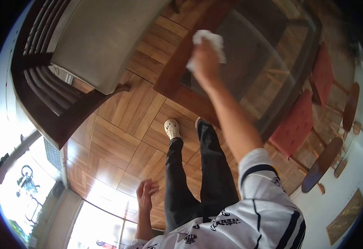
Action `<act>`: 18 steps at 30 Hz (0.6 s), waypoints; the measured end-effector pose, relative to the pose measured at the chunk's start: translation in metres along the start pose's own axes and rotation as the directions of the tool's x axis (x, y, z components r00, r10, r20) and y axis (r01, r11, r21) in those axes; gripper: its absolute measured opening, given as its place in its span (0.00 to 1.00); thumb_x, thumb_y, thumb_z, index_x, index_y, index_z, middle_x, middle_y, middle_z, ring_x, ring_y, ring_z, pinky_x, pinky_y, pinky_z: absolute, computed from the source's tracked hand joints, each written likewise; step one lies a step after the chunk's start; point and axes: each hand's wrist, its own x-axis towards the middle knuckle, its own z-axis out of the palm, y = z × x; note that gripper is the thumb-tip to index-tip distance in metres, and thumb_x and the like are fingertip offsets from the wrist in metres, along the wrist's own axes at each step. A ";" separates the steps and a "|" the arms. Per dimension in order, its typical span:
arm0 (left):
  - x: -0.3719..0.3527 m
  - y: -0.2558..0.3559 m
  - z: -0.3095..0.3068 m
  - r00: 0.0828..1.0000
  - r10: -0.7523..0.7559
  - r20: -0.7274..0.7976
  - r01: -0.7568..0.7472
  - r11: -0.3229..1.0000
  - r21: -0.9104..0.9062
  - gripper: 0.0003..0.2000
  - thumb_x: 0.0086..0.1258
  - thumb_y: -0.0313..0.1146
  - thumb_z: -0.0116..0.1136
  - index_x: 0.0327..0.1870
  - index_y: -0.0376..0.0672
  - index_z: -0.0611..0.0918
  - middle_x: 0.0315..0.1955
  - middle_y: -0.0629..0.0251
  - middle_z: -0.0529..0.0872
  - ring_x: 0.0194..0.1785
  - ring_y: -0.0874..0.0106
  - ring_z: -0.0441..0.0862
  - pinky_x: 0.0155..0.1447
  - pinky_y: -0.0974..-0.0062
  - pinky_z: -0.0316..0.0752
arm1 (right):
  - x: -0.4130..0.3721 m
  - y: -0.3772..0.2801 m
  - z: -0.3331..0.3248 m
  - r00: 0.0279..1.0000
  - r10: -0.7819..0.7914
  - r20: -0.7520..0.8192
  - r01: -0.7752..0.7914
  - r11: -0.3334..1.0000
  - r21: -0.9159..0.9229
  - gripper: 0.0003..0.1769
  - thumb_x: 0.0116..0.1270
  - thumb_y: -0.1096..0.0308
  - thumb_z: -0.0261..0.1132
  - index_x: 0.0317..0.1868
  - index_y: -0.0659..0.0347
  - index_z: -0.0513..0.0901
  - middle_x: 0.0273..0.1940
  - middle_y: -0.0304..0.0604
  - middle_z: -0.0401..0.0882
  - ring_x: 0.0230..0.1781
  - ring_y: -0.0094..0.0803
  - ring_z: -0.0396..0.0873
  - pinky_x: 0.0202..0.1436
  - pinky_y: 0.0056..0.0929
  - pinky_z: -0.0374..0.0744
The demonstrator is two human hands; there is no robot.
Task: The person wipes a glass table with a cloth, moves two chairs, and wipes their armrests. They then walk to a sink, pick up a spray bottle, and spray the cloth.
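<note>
My right hand (pixel 207 62) is closed on a crumpled white cloth (pixel 211 37) and reaches forward over the table. The cloth lies at the glass top (pixel 248 50), close to the wooden frame (pixel 175 76) along the table's left side. Motion smears the hand a little. Down at my left side hangs my left hand (pixel 146 193), with its fingers loosely bent and apart and nothing in it.
A wooden armchair with a grey cushion (pixel 100 35) stands left of the table. Red-seated chairs (pixel 293 124) line the right side. My feet, one in a pale clog (pixel 172 128), stand on the wood-patterned floor (pixel 111 143). Bright openings lie at far left.
</note>
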 end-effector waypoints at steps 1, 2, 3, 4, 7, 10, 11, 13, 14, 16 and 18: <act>0.012 0.016 0.007 0.999 0.048 0.018 -0.049 0.997 0.051 0.17 0.76 0.44 0.50 0.51 0.37 0.77 0.40 0.57 0.86 0.40 0.70 0.85 0.43 0.75 0.80 | -0.009 -0.030 0.011 0.996 0.009 0.085 -0.019 0.993 0.113 0.08 0.64 0.74 0.53 0.42 0.66 0.76 0.36 0.55 0.77 0.38 0.50 0.79 0.41 0.44 0.79; 0.027 0.032 0.014 0.989 0.141 0.044 -0.144 0.988 0.063 0.17 0.76 0.43 0.49 0.50 0.37 0.78 0.39 0.58 0.86 0.40 0.71 0.84 0.42 0.76 0.80 | -0.030 -0.056 0.026 0.980 0.073 0.186 -0.101 0.984 0.146 0.05 0.64 0.74 0.52 0.37 0.65 0.74 0.38 0.56 0.76 0.34 0.50 0.78 0.38 0.46 0.78; 0.043 0.050 0.023 0.970 0.228 0.083 -0.234 0.970 0.072 0.17 0.76 0.43 0.49 0.50 0.38 0.78 0.38 0.60 0.86 0.40 0.72 0.84 0.41 0.77 0.80 | -0.055 -0.066 0.049 0.985 -0.131 0.115 0.122 0.989 0.078 0.11 0.65 0.72 0.53 0.45 0.67 0.76 0.40 0.55 0.76 0.30 0.47 0.77 0.34 0.46 0.78; 0.059 0.071 0.033 0.943 0.321 0.091 -0.331 0.936 0.124 0.16 0.77 0.43 0.49 0.50 0.38 0.79 0.38 0.61 0.86 0.40 0.73 0.84 0.41 0.77 0.79 | -0.077 -0.080 0.038 0.986 -0.105 0.129 0.094 0.991 0.093 0.16 0.63 0.73 0.54 0.51 0.67 0.75 0.41 0.52 0.75 0.33 0.45 0.78 0.35 0.44 0.78; 0.120 0.132 0.074 0.799 0.588 0.127 -0.595 0.741 0.311 0.15 0.77 0.42 0.49 0.50 0.39 0.80 0.37 0.63 0.85 0.40 0.75 0.83 0.39 0.77 0.79 | -0.141 -0.080 -0.036 0.945 0.008 0.326 -0.032 0.997 0.069 0.26 0.64 0.73 0.55 0.63 0.69 0.71 0.40 0.50 0.77 0.30 0.43 0.78 0.33 0.45 0.79; 0.164 0.185 0.135 0.503 0.817 0.283 -0.829 0.363 0.425 0.15 0.77 0.40 0.48 0.52 0.36 0.78 0.37 0.58 0.85 0.41 0.68 0.84 0.41 0.71 0.79 | -0.236 -0.012 -0.067 0.995 0.087 0.043 -0.086 0.996 -0.023 0.22 0.67 0.72 0.56 0.62 0.65 0.72 0.39 0.48 0.77 0.30 0.43 0.78 0.34 0.44 0.79; 0.166 0.201 0.161 0.417 0.853 0.314 -0.840 0.230 0.491 0.16 0.77 0.39 0.48 0.52 0.35 0.77 0.38 0.56 0.85 0.41 0.63 0.84 0.42 0.67 0.79 | -0.262 0.015 -0.088 0.989 0.130 -0.070 -0.134 0.989 -0.055 0.22 0.68 0.72 0.56 0.62 0.64 0.72 0.39 0.48 0.77 0.30 0.43 0.79 0.34 0.44 0.79; 0.192 0.220 0.200 0.235 0.885 0.402 -0.834 -0.029 0.551 0.17 0.77 0.41 0.45 0.52 0.34 0.77 0.38 0.51 0.84 0.41 0.54 0.83 0.43 0.60 0.77 | -0.294 0.059 -0.136 0.791 0.611 0.018 -0.611 0.791 0.037 0.18 0.68 0.72 0.57 0.59 0.62 0.74 0.39 0.50 0.77 0.32 0.47 0.80 0.36 0.46 0.79; 0.201 0.226 0.213 0.143 0.883 0.447 -0.807 -0.158 0.569 0.18 0.78 0.43 0.44 0.52 0.34 0.76 0.39 0.48 0.84 0.41 0.49 0.83 0.44 0.57 0.77 | -0.289 0.077 -0.153 0.734 0.661 -0.153 -0.676 0.732 -0.085 0.16 0.70 0.74 0.55 0.57 0.61 0.74 0.39 0.51 0.78 0.35 0.47 0.80 0.36 0.44 0.79; 0.216 0.233 0.231 0.380 0.813 0.441 -0.708 -0.051 0.704 0.21 0.78 0.46 0.41 0.52 0.34 0.76 0.39 0.43 0.83 0.43 0.44 0.80 0.45 0.52 0.74 | -0.276 0.099 -0.169 0.661 0.625 -0.416 -0.733 0.656 -0.180 0.12 0.71 0.74 0.53 0.53 0.62 0.73 0.34 0.51 0.76 0.33 0.50 0.79 0.34 0.42 0.78; 0.212 0.241 0.255 0.418 0.819 0.393 -0.654 -0.029 0.756 0.27 0.78 0.52 0.34 0.49 0.34 0.77 0.39 0.38 0.82 0.44 0.40 0.78 0.45 0.46 0.71 | -0.291 0.097 -0.144 0.702 0.644 -0.302 -0.707 0.681 -0.191 0.15 0.67 0.75 0.57 0.54 0.60 0.73 0.34 0.50 0.75 0.31 0.50 0.78 0.34 0.44 0.78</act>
